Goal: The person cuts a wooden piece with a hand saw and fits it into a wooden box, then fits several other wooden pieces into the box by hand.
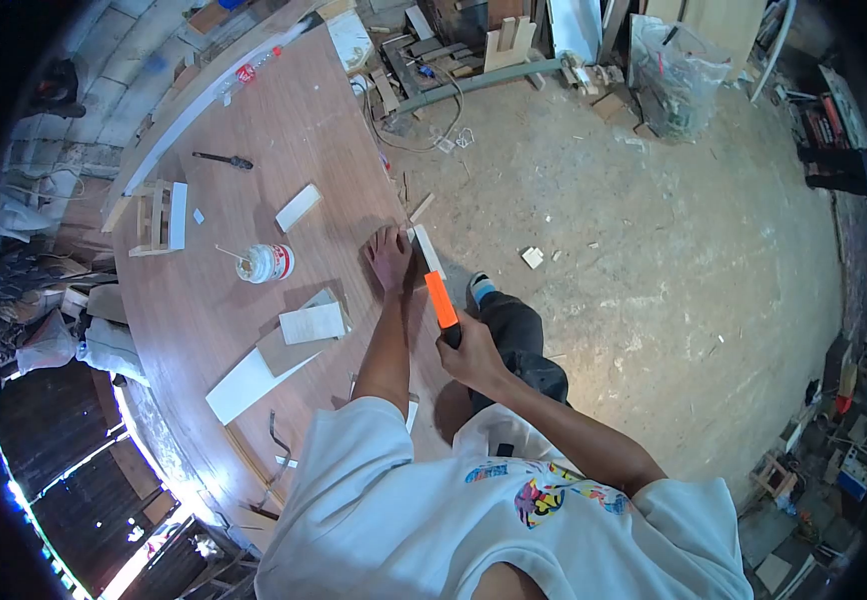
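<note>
My right hand is closed around the black grip of a handsaw with an orange handle section. Its pale blade runs away from me, along the table's right edge. My left hand rests palm down on the brown tabletop near that edge, fingers spread and bent slightly. Just past its fingertips a thin wood strip juts out over the floor, close to the blade's far end. Whether the strip continues under my left hand is hidden.
On the table are a white tub with a stick in it, a white block, stacked boards, a dark tool and a small wooden frame. Wood scraps lie on the floor; a clear bag stands beyond.
</note>
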`<state>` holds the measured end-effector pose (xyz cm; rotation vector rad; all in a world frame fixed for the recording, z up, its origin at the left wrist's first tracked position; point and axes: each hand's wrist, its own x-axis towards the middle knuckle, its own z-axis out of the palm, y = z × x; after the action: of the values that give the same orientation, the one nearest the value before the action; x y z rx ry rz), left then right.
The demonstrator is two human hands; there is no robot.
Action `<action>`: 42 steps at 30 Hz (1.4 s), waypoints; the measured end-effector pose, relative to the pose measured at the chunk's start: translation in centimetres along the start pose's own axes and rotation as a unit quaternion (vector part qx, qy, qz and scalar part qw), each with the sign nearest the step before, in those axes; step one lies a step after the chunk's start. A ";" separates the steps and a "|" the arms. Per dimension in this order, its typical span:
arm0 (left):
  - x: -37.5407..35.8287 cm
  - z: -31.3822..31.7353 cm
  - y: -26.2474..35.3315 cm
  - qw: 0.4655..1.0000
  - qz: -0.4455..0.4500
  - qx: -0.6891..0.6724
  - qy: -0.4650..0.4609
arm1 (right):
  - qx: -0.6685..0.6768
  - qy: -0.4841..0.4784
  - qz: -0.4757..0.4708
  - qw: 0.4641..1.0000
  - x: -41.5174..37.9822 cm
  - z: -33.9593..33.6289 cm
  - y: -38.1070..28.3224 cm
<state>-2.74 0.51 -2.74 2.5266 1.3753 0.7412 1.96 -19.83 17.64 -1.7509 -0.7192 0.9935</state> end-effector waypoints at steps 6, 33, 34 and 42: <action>-0.3 -1.3 1.3 1.000 -0.011 0.010 0.003 | 0.028 -0.023 0.027 0.999 -6.9 -2.7 -7.0; 0.1 -1.4 1.6 0.999 -0.035 -0.012 -0.006 | 0.026 -0.069 0.097 0.992 -7.5 -4.0 -6.9; 0.1 -1.1 1.2 1.000 -0.015 -0.022 -0.001 | 0.010 -0.051 0.065 0.996 -6.4 -3.0 -4.3; -0.2 -0.5 0.2 0.999 -0.001 0.050 -0.017 | -0.007 0.009 -0.020 1.000 0.9 1.6 3.9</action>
<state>-2.97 0.15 -2.31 2.6003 1.4388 0.6421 1.17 -19.79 13.45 -1.7490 -0.7493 0.9465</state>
